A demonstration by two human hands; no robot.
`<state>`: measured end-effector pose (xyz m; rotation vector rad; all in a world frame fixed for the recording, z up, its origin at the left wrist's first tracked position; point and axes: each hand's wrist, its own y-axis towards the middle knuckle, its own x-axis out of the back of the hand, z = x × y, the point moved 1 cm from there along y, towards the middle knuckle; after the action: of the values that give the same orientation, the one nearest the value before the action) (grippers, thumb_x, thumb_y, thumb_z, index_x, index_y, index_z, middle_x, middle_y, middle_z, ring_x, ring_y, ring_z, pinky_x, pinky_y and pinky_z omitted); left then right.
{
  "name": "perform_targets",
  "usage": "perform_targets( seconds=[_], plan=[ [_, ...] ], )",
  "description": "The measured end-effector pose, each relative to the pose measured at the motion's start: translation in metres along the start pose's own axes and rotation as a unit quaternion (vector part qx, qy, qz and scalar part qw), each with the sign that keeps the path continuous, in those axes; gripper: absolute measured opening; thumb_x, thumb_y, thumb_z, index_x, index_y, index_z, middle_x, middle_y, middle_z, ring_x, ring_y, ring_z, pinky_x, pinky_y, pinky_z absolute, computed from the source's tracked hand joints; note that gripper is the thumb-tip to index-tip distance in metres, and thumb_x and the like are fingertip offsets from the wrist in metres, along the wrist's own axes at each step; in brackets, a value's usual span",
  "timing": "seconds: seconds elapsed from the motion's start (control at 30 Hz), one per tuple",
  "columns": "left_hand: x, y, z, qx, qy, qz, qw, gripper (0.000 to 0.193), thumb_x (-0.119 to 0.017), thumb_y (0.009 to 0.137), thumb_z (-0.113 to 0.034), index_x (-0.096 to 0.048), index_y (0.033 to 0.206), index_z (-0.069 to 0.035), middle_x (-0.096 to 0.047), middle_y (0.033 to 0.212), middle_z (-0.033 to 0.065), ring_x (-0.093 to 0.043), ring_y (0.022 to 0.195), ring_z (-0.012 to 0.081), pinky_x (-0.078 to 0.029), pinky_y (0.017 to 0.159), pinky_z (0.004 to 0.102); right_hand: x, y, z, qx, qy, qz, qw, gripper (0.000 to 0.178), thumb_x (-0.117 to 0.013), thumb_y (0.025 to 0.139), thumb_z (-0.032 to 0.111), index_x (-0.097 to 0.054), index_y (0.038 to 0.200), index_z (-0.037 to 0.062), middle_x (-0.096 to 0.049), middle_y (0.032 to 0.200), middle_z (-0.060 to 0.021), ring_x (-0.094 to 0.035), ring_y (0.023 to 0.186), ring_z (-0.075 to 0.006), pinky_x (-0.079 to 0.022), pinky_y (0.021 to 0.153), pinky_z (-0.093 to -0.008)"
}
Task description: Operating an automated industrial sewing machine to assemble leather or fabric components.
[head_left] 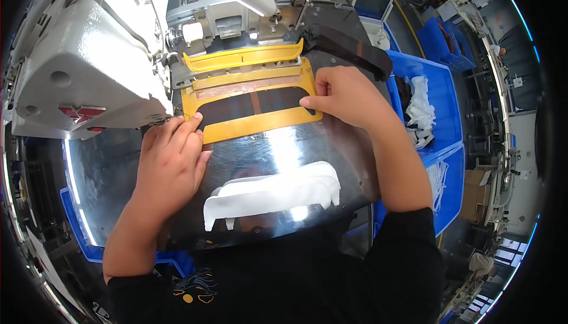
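A yellow template frame (260, 124) lies on the machine bed, with a long curved opening. In the opening is a black strip (228, 107), seemingly cloth, crossed by a reddish-brown band. My left hand (173, 161) rests at the frame's left end, fingers outstretched, the index fingertip at the strip's left end. Its thumb is apart from the fingers. At the other end, my right hand (346, 94) has its fingers curled in and the thumb pressed on the strip's right tip; its palm side is hidden. Nearer to me lie several white curved pieces (272, 194), stacked unevenly.
A white sewing machine head (94, 67) stands close on the left. A yellow clamp bar (242, 58) sits behind the frame. More black pieces (349, 52) lie at the far right, beside a blue bin (444, 111) with white and dark cloth. People work farther off.
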<state>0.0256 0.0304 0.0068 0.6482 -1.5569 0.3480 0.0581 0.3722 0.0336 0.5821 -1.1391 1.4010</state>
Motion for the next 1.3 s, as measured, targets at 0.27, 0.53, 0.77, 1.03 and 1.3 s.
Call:
perform_targets(
  seconds=[0.27,0.53,0.77,1.03,1.3],
  plan=[
    [0.000,0.001,0.001,-0.003,0.010,-0.016,1.000,0.024,-0.075,0.095,-0.021,-0.070,0.111,-0.004,-0.070,0.143,0.0115,-0.062,0.130,0.0311,-0.044,0.113,0.0480,0.010,-0.017,-0.017,0.214,0.040,-0.011,0.976,0.015,-0.081,0.086,0.014,-0.076,0.094,0.0022,-0.078,0.105,-0.0110,-0.072,0.090,-0.0324,-0.056,0.080,-0.0433],
    [0.000,-0.001,0.001,-0.009,0.031,-0.007,0.999,0.023,-0.074,0.096,-0.021,-0.071,0.112,-0.005,-0.069,0.144,0.0124,-0.063,0.130,0.0312,-0.043,0.114,0.0484,0.010,-0.033,-0.008,0.300,-0.159,-0.023,0.940,0.024,-0.076,0.089,0.010,-0.082,0.112,0.0080,-0.076,0.134,-0.0004,-0.075,0.102,-0.0251,-0.057,0.085,-0.0417],
    [-0.001,-0.002,0.000,-0.013,0.029,0.003,0.999,0.027,-0.074,0.096,-0.022,-0.071,0.115,-0.004,-0.069,0.145,0.0127,-0.063,0.130,0.0311,-0.042,0.115,0.0479,0.007,-0.035,-0.011,0.306,-0.171,-0.021,0.936,0.024,-0.075,0.088,0.010,-0.083,0.111,0.0101,-0.077,0.134,0.0005,-0.076,0.098,-0.0235,-0.058,0.082,-0.0408],
    [0.005,0.000,0.003,-0.025,0.035,-0.026,0.999,0.026,-0.075,0.095,-0.023,-0.073,0.113,-0.004,-0.070,0.138,0.0139,-0.064,0.127,0.0304,-0.043,0.113,0.0477,0.009,-0.031,-0.004,0.268,-0.100,-0.045,0.957,0.023,-0.066,0.087,0.009,-0.085,0.098,0.0107,-0.079,0.126,-0.0016,-0.077,0.094,-0.0263,-0.060,0.084,-0.0415],
    [0.006,-0.003,0.002,-0.036,0.013,-0.075,0.996,0.026,-0.078,0.091,-0.027,-0.074,0.107,-0.007,-0.070,0.116,0.0098,-0.065,0.112,0.0290,-0.048,0.102,0.0458,0.004,-0.020,-0.009,0.290,-0.045,-0.103,0.950,0.015,-0.070,0.088,0.013,-0.081,0.094,0.0042,-0.078,0.126,-0.0080,-0.076,0.091,-0.0254,-0.060,0.078,-0.0376]
  ],
)
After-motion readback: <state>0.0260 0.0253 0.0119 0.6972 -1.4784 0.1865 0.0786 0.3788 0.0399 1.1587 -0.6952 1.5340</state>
